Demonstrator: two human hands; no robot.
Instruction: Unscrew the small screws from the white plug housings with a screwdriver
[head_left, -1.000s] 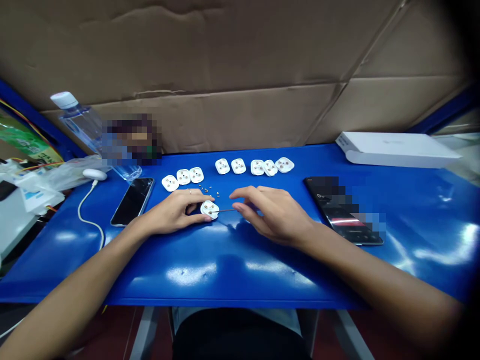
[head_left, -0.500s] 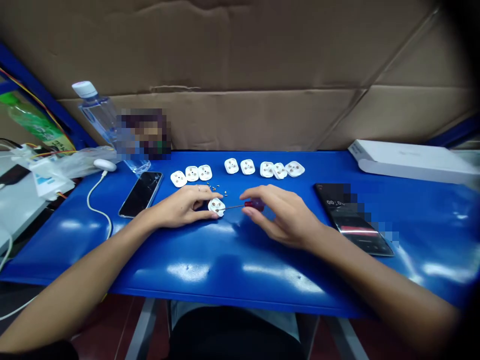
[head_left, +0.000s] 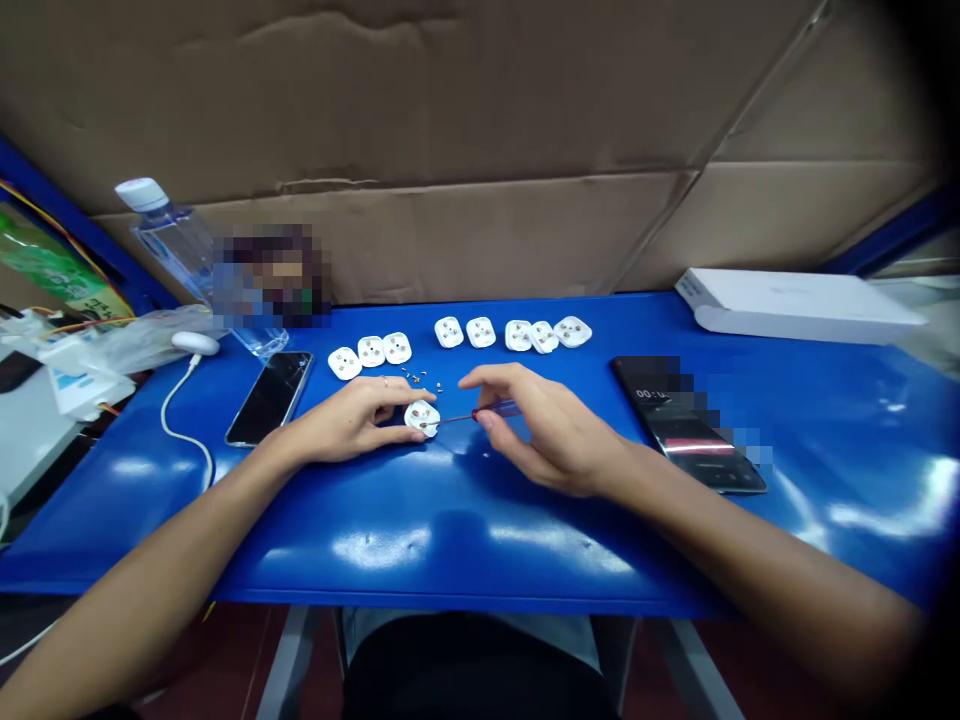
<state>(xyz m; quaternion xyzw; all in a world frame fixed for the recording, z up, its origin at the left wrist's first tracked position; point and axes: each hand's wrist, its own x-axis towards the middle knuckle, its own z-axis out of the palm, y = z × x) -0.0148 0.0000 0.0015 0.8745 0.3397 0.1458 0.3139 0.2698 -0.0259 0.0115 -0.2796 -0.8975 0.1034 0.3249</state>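
My left hand [head_left: 360,420] pinches a small white plug housing [head_left: 420,410] against the blue table, thumb at its near edge and fingers behind. Metal pieces show inside this housing. In my right hand [head_left: 555,430] is a screwdriver with a red, partly see-through handle [head_left: 504,409], gripped with fingers and thumb. Its thin shaft [head_left: 456,419] points left, and the tip is at the right side of the housing; whether it sits on a screw is too small to tell. Several tiny screws [head_left: 416,378] lie just behind the held housing.
Similar white housings [head_left: 480,332] form a row along the back of the blue table [head_left: 450,560]. One phone [head_left: 270,398] lies left, another phone [head_left: 694,430] right. A water bottle [head_left: 180,245], a white cable [head_left: 166,410] and a white box [head_left: 802,300] stand or lie around the edges.
The view has shifted slightly, moving most things left in the picture. My right hand and the screwdriver handle are a little closer to the housing. My left hand keeps its hold.
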